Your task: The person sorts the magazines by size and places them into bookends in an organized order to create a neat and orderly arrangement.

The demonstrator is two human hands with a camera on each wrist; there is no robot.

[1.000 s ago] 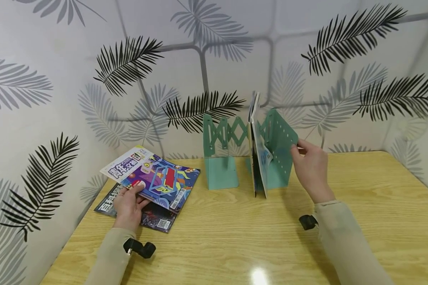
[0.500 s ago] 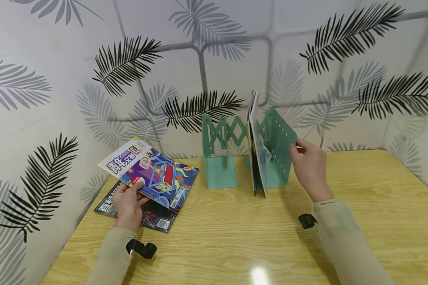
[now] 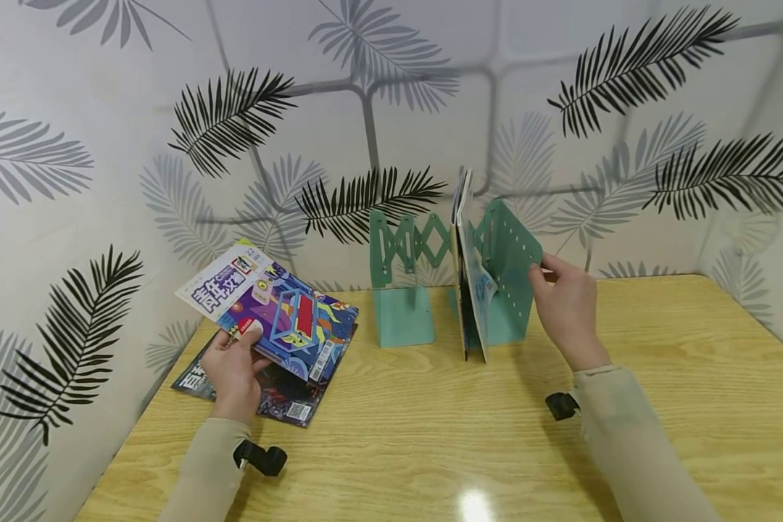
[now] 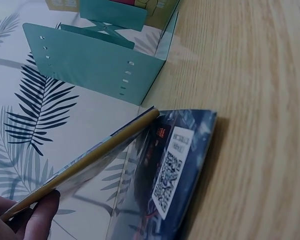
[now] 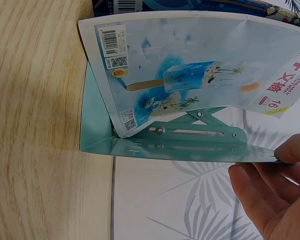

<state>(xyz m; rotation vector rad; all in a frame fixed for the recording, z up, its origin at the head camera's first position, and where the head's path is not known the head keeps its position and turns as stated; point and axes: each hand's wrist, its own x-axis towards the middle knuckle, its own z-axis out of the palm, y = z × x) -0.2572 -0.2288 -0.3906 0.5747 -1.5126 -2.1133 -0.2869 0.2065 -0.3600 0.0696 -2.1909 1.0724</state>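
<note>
My left hand [image 3: 233,373] pinches the near left edge of a purple and blue magazine [image 3: 287,312], thumb on its cover, fingers beneath. It is tilted above a dark magazine [image 3: 293,395] with a QR code, which lies on the table; the left wrist view shows a wedge-shaped gap between the two. My right hand [image 3: 569,304] pinches the outer edge of the right end plate [image 3: 515,268] of a green expandable bookend. Several magazines [image 3: 466,268] stand upright inside the bookend, nearer that plate. The outermost has a pale cover [image 5: 190,70] with a blue ice pop and leans toward the plate.
The bookend's left end plate [image 3: 401,319] stands on the wooden table [image 3: 417,435], joined to the right one by a folding lattice [image 3: 433,241]. A leaf-patterned wall [image 3: 391,130] rises directly behind the table's back edge.
My left hand has raised and tilted the purple magazine, its far edge moving up and slightly left, uncovering more of the dark magazine. My right hand stays on the bookend plate.
</note>
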